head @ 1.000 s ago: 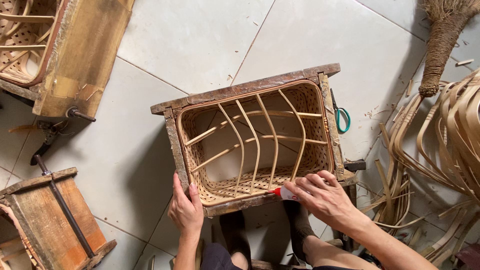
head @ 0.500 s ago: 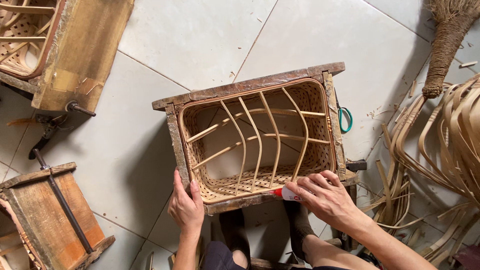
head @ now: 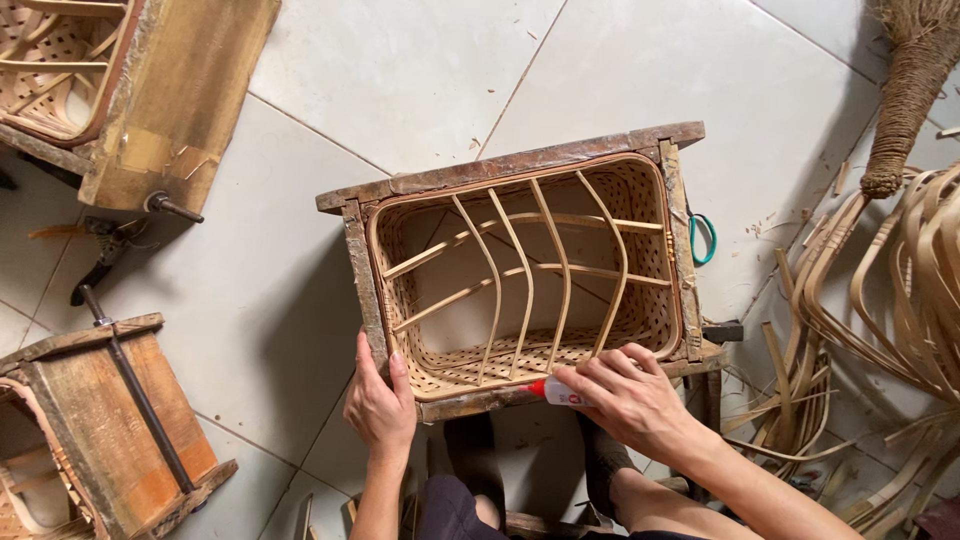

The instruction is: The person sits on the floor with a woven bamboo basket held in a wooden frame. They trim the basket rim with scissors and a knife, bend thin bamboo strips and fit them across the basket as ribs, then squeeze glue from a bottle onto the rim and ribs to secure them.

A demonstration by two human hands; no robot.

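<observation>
- The wooden mould (head: 520,170) stands on the tiled floor (head: 400,70), with a half-woven basket (head: 520,290) seated inside it; the frame seems to keep the weave square while it is worked.
- The left hand (head: 380,405) rests on the near left corner of the mould, fingers loosely together and thumb up the side, probably to steady it.
- The right hand (head: 625,395) lies over the near rim, fingers curled and pinching a small tube with a red tip (head: 550,390), whose tip points at the basket's near edge, close to where the ribs meet the rim.
- Loose cane strips (head: 900,300) lie to the right, near the right arm; green-handled scissors (head: 703,238) lie just beside the mould's right wall.
- Two other moulds (head: 150,90) (head: 90,420) stand well apart on the left.
- Against the earlier frame, both hands keep the same places and the tube has barely moved; only the view has shifted slightly.
</observation>
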